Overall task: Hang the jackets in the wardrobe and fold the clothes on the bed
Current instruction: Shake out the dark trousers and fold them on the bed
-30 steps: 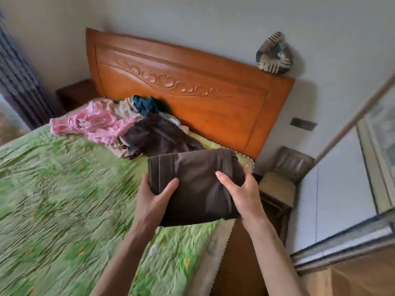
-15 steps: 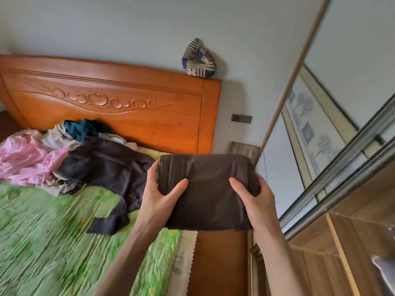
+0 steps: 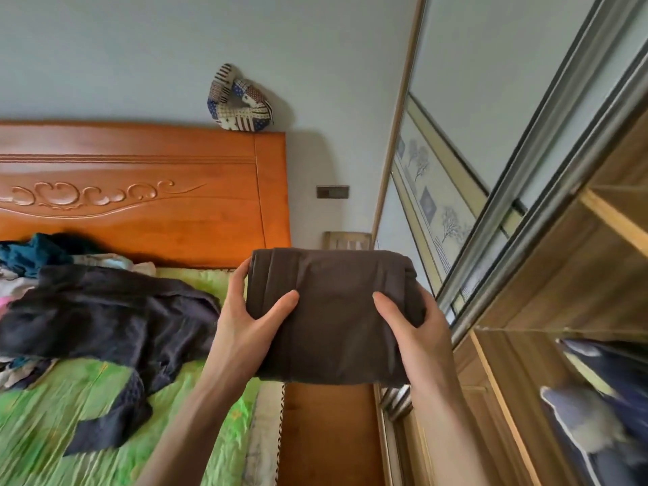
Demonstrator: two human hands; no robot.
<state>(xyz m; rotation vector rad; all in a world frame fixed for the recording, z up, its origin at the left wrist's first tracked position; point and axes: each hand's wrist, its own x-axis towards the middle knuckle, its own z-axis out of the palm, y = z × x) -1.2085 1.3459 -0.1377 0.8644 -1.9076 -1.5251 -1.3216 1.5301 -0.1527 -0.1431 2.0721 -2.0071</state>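
Observation:
A folded dark brown garment is held in the air over the bed's right edge. My left hand grips its left side, thumb on top. My right hand grips its right side the same way. On the green bedspread to the left lies a crumpled dark garment. Behind it sits a heap of unfolded clothes, with a teal piece on top. The wardrobe stands open at the right, its wooden shelves showing.
An orange wooden headboard runs behind the bed, with a patchwork cushion on its top corner. A chair back shows behind the garment. Sliding wardrobe doors rise at the right. Blue-grey bedding lies on a wardrobe shelf.
I have turned right with the folded garment held in both hands. The bed and clothes heap slid left in view, and the open wardrobe shelves came into view.

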